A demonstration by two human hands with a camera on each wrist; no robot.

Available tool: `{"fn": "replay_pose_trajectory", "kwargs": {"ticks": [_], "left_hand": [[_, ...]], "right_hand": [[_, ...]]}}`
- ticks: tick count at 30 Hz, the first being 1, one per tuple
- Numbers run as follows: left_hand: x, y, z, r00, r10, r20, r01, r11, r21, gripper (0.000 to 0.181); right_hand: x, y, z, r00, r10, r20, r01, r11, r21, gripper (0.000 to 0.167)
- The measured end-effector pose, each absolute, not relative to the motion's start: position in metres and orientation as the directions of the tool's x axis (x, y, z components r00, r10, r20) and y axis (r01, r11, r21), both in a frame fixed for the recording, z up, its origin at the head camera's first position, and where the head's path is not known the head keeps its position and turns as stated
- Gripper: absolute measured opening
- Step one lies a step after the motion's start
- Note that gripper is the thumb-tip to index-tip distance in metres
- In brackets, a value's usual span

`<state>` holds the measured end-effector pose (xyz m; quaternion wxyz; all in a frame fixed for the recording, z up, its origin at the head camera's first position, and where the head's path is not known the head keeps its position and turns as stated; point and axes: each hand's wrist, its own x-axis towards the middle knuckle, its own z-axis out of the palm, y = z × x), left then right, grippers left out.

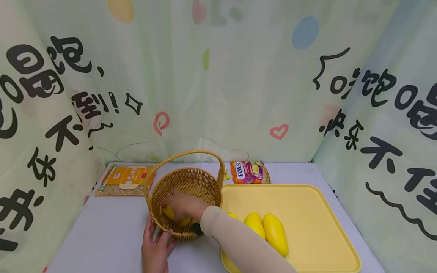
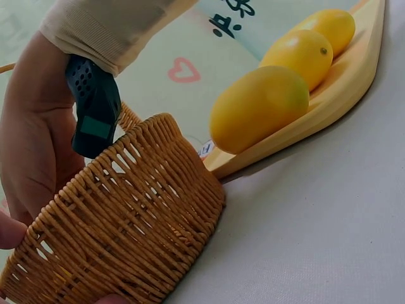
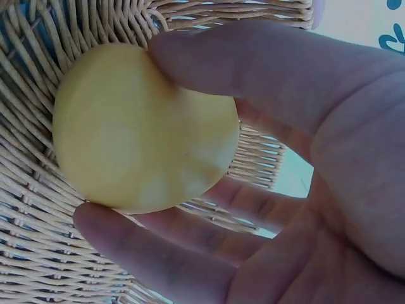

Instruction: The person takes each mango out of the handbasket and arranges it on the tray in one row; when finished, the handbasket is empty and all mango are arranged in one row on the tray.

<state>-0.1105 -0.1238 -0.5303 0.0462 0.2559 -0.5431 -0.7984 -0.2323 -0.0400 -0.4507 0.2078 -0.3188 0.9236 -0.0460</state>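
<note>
Inside a wicker basket [image 1: 186, 236] my right hand [image 1: 186, 204] grips a yellow mango [image 3: 139, 133]. In the right wrist view the thumb lies over the mango's top and the fingers [image 3: 158, 259] curl round its far side and underneath. The basket stands upright, its handle arching up at the back. My left hand [image 1: 155, 246] holds the basket at its near left side, with the thumb [image 2: 9, 231] at the rim. More yellow mangoes [image 1: 275, 235] lie on a pale yellow tray [image 1: 317, 227] to the right, partly hidden behind my right forearm in the head view.
A bag of grain [image 1: 128, 182] lies behind the basket on the left. Near the back edge, behind the tray, is a Fox's candy bag [image 1: 250, 172]. A printed curtain [image 1: 239, 94] encloses the white table [image 1: 102, 235] at the back and sides.
</note>
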Motion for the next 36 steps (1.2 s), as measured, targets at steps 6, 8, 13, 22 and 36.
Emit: {"fn": "replay_pose_trajectory", "kwargs": {"ticks": [6, 8, 13, 22, 36], "left_hand": [[-0.11, -0.124, -0.53, -0.864, -0.354, -0.357, -0.204, -0.402, 0.892, 0.098], [-0.11, -0.123, -0.529, -0.865, -0.353, -0.356, -0.203, -0.404, 0.892, 0.098], [-0.109, -0.124, -0.529, -0.861, -0.353, -0.365, -0.211, -0.406, 0.889, 0.098], [-0.11, -0.124, -0.529, -0.86, -0.345, -0.377, -0.223, -0.41, 0.884, 0.097], [-0.11, -0.125, -0.531, -0.865, -0.337, -0.371, -0.22, -0.409, 0.885, 0.096]], "right_hand": [[-0.234, -0.038, -0.453, -0.685, -0.617, -0.387, -0.586, 0.782, -0.21, 0.069], [-0.234, -0.037, -0.454, -0.675, -0.613, -0.411, -0.581, 0.785, -0.217, 0.074], [-0.236, -0.033, -0.456, -0.662, -0.601, -0.448, -0.558, 0.794, -0.24, 0.08], [-0.236, -0.03, -0.454, -0.667, -0.589, -0.457, -0.532, 0.805, -0.262, 0.069], [-0.236, -0.018, -0.446, -0.729, -0.538, -0.423, -0.412, 0.838, -0.357, 0.073]]}}
